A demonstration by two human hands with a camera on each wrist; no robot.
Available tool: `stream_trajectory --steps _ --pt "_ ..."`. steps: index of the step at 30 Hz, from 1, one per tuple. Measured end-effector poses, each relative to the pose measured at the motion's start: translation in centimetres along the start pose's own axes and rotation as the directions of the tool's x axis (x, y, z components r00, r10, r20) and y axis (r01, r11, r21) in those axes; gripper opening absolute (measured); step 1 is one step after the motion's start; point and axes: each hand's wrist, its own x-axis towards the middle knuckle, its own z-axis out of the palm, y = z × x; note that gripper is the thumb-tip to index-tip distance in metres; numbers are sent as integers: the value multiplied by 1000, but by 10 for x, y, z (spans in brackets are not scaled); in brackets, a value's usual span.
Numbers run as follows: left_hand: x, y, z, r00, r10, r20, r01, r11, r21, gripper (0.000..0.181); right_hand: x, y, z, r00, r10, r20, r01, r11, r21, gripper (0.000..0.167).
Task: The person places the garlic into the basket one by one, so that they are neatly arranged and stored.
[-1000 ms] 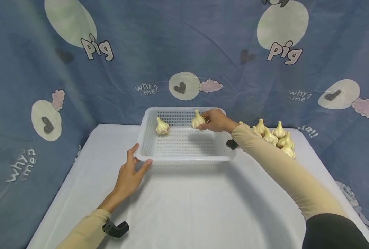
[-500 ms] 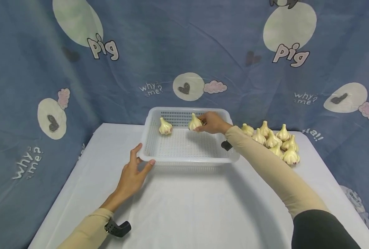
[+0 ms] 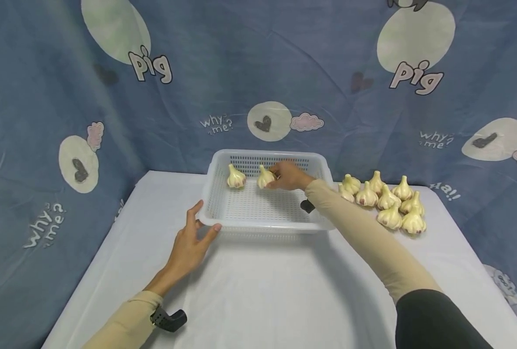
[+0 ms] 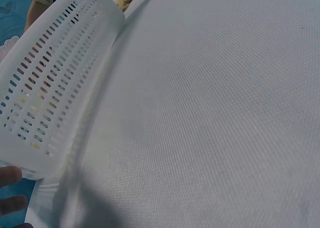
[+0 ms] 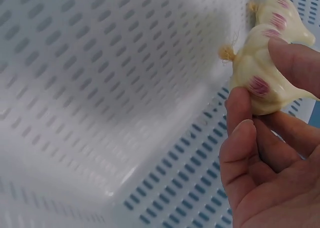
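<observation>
In the head view, my right hand pinches a garlic bulb inside the white plastic basket. The right wrist view shows the thumb and fingers around this bulb, its neck pointing right. Another garlic bulb sits just left of it in the basket; it shows behind the held one in the right wrist view. My left hand rests at the basket's near left corner, fingers spread, thumb at the front rim. Only some left fingertips show in the left wrist view, beside the basket.
Several garlic bulbs stand in a group on the white-covered table, right of the basket. A blue printed curtain hangs right behind the table. The right forearm crosses in front of the group.
My right hand has carried its garlic bulb left and lower in the basket, close to the other bulb. The left hand stays at the corner. The camera view has shifted slightly.
</observation>
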Motion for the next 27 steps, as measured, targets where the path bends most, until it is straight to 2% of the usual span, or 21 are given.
stream_trajectory --steps 7,12,21,27 --pt "0 -1 -1 1000 -3 -13 3 1000 -5 82 12 -1 10 1000 13 17 -13 1000 22 46" --pt "-1 -3 -1 1000 -12 -8 12 1000 -18 83 17 4 18 999 45 26 -46 998 44 44" --pt "-3 -1 -1 1000 8 -12 -8 1000 -25 83 19 9 23 996 88 12 -89 991 100 52" --pt "-3 -1 -1 1000 -2 -8 2 1000 -27 83 20 10 25 995 100 -3 -100 991 87 53"
